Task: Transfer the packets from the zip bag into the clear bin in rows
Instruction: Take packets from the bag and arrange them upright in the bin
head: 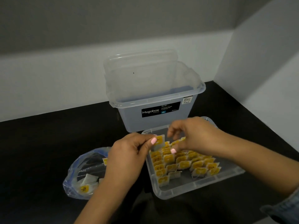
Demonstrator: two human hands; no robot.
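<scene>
Head camera looks down on a black worktop [48, 143] set in a corner of pale walls. At about 5 o'clock from the middle of the picture lies a shallow clear bin [194, 186], and inside it stand rows of small packets [182, 164] with yellow labels, packed close together and filling the far and middle part of the bin, while the near strip of its floor is bare. At 7 o'clock, just beside the bin's left wall, lies a crumpled zip bag [76, 172] with its mouth open; a few packets remain inside it, one showing a yellow label. The left hand [127, 156] is above the gap between bag and bin, its thumb and fingers [153, 140] pinching one packet [159, 143] by its upper edge over the bin's far left corner. The right hand [192, 136] hovers over the far rows at about 3 o'clock from the left one, its fingers loosely curled and blurred; whether they touch or hold anything I cannot tell. At 12 o'clock, behind the bin and touching or nearly touching its far rim, stands a taller clear storage box [155, 113] with a black Megabox label, and a clear lid [139, 65] leans upright inside it against its back wall
</scene>
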